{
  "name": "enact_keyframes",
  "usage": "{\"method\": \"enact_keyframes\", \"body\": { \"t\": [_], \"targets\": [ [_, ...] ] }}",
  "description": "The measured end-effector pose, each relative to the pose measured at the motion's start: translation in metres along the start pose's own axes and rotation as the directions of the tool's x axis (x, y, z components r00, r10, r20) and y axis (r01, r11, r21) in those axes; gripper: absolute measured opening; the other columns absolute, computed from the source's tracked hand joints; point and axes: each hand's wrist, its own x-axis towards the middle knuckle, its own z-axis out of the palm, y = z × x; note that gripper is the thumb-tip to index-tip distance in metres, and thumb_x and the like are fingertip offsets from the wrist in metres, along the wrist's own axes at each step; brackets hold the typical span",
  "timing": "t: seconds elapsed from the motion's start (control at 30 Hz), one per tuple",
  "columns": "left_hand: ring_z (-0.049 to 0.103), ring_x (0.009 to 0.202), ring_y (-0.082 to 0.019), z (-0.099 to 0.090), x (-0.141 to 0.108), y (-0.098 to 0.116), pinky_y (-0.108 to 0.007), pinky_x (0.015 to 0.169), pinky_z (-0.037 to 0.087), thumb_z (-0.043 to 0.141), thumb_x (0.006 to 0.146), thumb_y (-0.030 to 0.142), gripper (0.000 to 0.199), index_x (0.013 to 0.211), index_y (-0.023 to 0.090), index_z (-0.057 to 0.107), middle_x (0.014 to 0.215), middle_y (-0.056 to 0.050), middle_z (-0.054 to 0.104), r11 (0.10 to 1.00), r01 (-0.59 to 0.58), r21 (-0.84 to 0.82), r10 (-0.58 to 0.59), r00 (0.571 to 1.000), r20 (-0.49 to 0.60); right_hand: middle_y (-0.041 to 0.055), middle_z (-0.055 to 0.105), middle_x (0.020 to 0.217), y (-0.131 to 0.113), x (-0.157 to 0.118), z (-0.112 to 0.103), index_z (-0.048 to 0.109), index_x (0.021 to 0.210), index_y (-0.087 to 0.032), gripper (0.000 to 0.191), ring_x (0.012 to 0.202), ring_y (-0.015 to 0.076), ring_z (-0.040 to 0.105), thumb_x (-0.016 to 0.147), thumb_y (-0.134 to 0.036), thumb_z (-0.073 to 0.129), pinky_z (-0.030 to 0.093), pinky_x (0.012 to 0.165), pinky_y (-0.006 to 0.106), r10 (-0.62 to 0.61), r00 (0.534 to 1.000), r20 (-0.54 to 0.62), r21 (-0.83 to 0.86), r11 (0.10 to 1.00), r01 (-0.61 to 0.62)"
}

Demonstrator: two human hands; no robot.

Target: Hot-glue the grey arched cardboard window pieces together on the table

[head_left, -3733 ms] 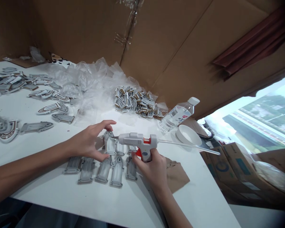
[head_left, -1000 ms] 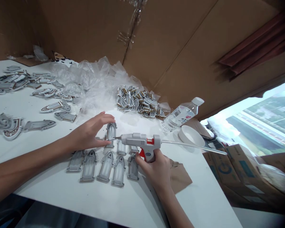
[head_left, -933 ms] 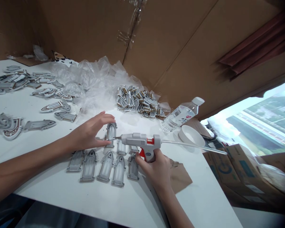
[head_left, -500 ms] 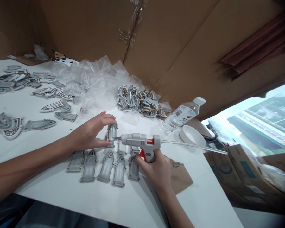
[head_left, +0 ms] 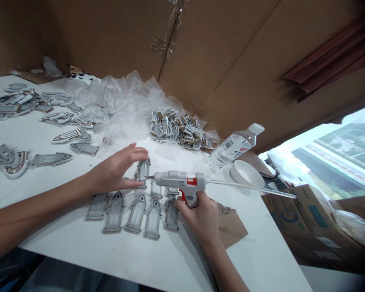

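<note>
My right hand [head_left: 199, 217] is wrapped round the grip of a white glue gun [head_left: 173, 179] with a red trigger. A long clear glue stick [head_left: 249, 185] sticks out of its back end. The nozzle points left and meets, or nearly meets, a small grey arched window-shaped piece [head_left: 144, 168]. My left hand [head_left: 117, 168] holds that piece between thumb and fingers, tilted up from the table. Several similar arched pieces [head_left: 113, 213] lie in rows just below and behind the gun, some partly hidden by it and by my hands.
A heap of small arched pieces [head_left: 178, 129] lies behind, beside crumpled clear plastic bags [head_left: 121, 101]. More loose pieces [head_left: 51, 159] are scattered at left. A water bottle [head_left: 231, 148], a white bowl [head_left: 247, 174] and a cardboard scrap [head_left: 231, 225] are at right. Cardboard walls [head_left: 109, 36] stand behind the table.
Hardly anything differs. The glue stick's rear end has shifted slightly right and down, and my right index finger and thumb have moved a little at the trigger.
</note>
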Motion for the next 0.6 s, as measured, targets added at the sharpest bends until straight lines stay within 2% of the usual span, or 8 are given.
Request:
{"method": "enact_keyframes", "body": {
  "t": [0.6],
  "targets": [
    [0.057, 0.12, -0.027, 0.0015, -0.0003, -0.0019, -0.054, 0.112, 0.036, 0.074, 0.078, 0.026, 0.068, 0.133, 0.019, 0.034, 0.12, -0.014, 0.06, 1.0, -0.001, 0.018, 0.002, 0.999, -0.054, -0.0044, 0.048, 0.042, -0.0018, 0.0021, -0.0018, 0.041, 0.059, -0.023, 0.03, 0.038, 0.0131, 0.044, 0.066, -0.045, 0.061, 0.034, 0.043, 0.025, 0.003, 0.998, -0.069, -0.017, 1.0, -0.004]
  ]
}}
